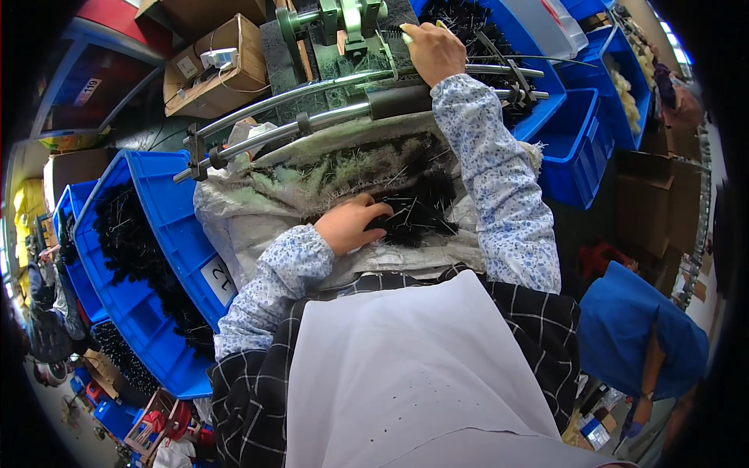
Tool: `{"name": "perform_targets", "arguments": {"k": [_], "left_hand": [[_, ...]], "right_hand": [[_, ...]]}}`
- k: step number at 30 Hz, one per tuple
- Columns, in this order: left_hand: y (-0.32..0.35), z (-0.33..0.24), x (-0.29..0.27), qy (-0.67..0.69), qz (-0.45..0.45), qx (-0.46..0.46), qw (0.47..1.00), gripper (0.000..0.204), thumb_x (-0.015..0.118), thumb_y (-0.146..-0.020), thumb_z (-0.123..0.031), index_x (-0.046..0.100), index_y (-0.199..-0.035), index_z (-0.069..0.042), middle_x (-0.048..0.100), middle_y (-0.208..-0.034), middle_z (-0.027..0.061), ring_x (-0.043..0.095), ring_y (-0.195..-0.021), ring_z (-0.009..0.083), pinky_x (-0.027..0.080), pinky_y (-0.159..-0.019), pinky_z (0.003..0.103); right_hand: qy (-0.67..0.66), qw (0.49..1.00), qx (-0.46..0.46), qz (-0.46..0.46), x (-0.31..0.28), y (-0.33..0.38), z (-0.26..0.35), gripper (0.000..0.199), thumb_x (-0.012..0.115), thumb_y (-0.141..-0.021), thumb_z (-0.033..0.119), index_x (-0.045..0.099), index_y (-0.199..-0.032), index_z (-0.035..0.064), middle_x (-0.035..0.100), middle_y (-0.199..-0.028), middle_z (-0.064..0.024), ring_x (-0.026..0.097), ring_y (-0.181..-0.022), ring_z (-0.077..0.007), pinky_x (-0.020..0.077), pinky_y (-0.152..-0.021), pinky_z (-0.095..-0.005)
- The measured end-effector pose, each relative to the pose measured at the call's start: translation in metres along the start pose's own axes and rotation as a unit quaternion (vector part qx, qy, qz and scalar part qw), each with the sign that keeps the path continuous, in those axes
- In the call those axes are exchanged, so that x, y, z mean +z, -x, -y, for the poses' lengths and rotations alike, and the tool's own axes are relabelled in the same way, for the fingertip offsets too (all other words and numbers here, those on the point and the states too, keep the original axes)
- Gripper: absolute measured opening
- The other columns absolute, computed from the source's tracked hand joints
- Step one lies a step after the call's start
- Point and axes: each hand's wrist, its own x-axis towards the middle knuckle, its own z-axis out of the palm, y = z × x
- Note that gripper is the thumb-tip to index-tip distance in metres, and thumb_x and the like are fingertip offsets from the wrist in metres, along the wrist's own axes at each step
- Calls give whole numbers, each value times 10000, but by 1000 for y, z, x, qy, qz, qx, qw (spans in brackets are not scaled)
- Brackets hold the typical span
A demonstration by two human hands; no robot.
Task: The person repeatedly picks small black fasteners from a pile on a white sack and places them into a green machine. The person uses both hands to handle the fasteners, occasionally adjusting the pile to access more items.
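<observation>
- Below my chin, at six o'clock, my white apron (406,374) fills the lower middle of the view, with a dark checked garment (538,327) showing on either side of it.
- At nine o'clock stands a big blue bin (168,218) heaped with black bristly pieces (136,249); more blue bins (581,132) sit at two o'clock, well apart from it.
- Across the centre lies a pale woven sack (242,218) spread over the counter, its far part dusted green.
- On that sack, just right of centre, rests a pile of black bristle tufts (417,207) with thin wires sticking out.
- At twelve o'clock two long curved metal bars (312,105) cross in front of a green metal machine (351,19), with a black sleeve on the nearer bar.
- At eleven o'clock a brown cardboard box (226,66) sits beside the machine.
- My right hand (433,51), at twelve o'clock, has its grip closed around a small pale piece at the machine, touching the upper bar; what the piece is I cannot tell.
- My left hand (347,226), at centre, lies on the sack with its fingers curled into the left edge of the black tuft pile, its grip closing on a few tufts.
- At four o'clock another person in a blue cap (636,327) bends nearby.
</observation>
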Motion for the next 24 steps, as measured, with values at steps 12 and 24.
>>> {"name": "perform_targets", "arguments": {"k": [12,24], "left_hand": [[-8,7,-4,153,-76,-65,983,187,623,-804,-134,546,-927,-16,583,-844,172,583,-787,325,469,-704,377],[12,-19,-31,163,-104,-6,981,113,626,-763,-15,571,-862,-16,558,-832,77,583,-731,174,477,-680,281]], "right_hand": [[-43,998,-43,6,21,-13,-9,244,601,-815,197,653,-1053,187,641,-904,-44,599,-871,-206,475,-804,-370],[-58,998,17,-28,25,6,-25,346,573,-762,201,606,-1091,95,640,-1011,-116,573,-999,-305,444,-821,-428]]}}
